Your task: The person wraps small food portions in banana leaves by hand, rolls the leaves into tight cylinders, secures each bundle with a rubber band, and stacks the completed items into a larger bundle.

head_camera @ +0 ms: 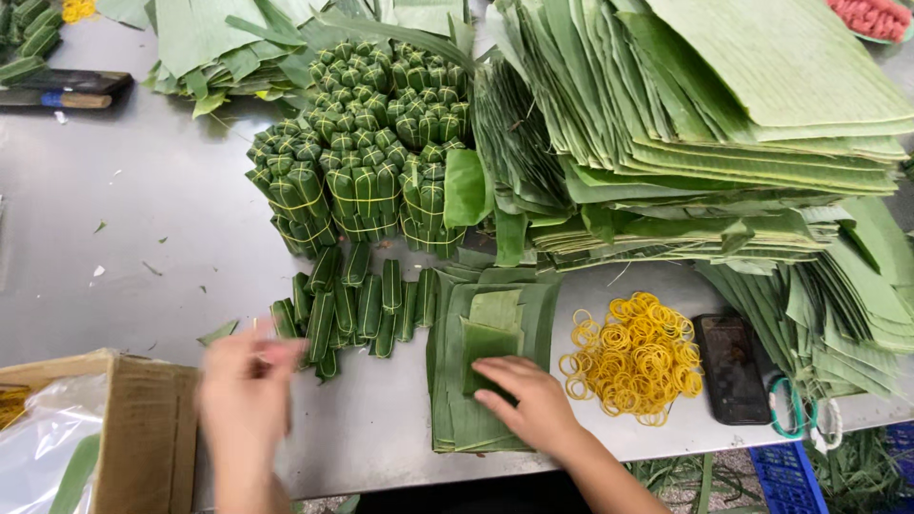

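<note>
A small cut leaf piece point(487, 345) lies on top of a stack of trimmed banana leaves point(447, 400) at the near edge of the bench point(124, 257), its long axis running away from the person. The right hand point(528, 400) rests open and flat on the piece's near end, fingers pointing toward the far left. The left hand point(246, 385) is blurred, so its grip cannot be told; it is farther off to the left, beside loose wrapped leaf parcels point(352, 305) and a cardboard box point(143, 428), with yellow rubber bands point(636, 357) just right of the stack.

Food-wrapping workshop, stacked banana leaves point(762, 105), steel table point(143, 238)
</note>
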